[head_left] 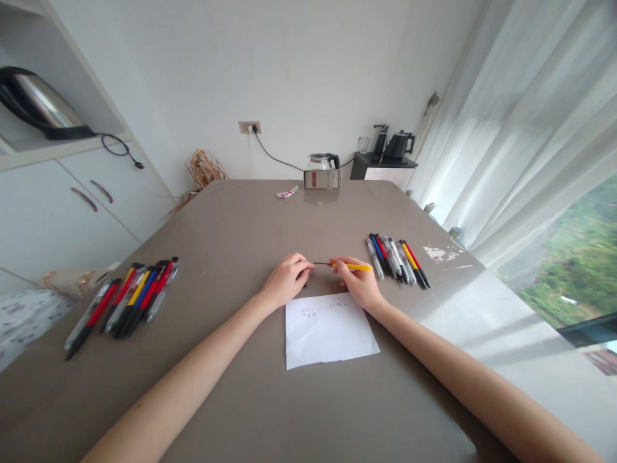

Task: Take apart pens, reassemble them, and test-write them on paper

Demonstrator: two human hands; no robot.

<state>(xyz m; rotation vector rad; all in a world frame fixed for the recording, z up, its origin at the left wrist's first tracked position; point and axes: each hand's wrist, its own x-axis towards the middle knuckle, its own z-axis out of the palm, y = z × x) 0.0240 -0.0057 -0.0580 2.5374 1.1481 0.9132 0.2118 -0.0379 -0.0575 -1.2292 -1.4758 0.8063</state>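
Note:
My right hand (357, 281) is closed round a yellow pen (354, 266) held level above the table, its thin dark refill (322, 263) sticking out to the left. My left hand (288, 276) is curled in a pinch at the refill's left end, fingers closed on it. Both hands hover just beyond a white sheet of paper (328, 329) with a line of small writing near its top edge.
Several pens in red, yellow, blue and black lie in a row at the left (125, 299), and another row lies at the right (398, 258). A glass kettle (322, 170) stands at the grey table's (250, 218) far edge. Curtained window at right.

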